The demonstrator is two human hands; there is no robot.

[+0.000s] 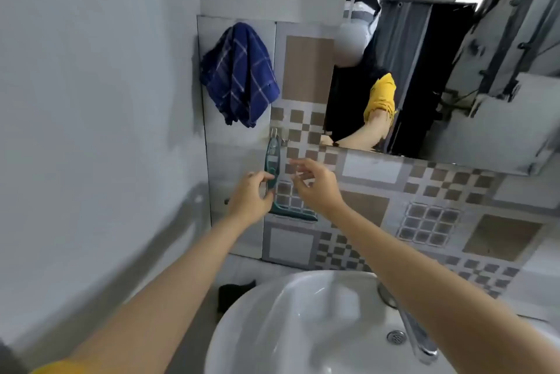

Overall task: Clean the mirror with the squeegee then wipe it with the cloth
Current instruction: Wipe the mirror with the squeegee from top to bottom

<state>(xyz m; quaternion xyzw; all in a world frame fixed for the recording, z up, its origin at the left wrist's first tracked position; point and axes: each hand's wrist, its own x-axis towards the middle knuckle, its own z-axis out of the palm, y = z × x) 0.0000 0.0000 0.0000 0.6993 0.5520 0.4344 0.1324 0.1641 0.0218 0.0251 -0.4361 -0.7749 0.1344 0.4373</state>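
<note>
The green squeegee (274, 173) hangs on the tiled wall (378, 222) from a small hook (274, 132). Its handle stands up and down, and its blade lies flat at the bottom. The left hand (251, 198) holds the handle with its fingers (268, 178) curled on it. The right hand (316, 186) is just beside it, fingers loose, holding nothing. A blue checked cloth (239, 75) hangs above. The mirror (454, 70) is up to the right. A white sink (303, 328) sits below.
</note>
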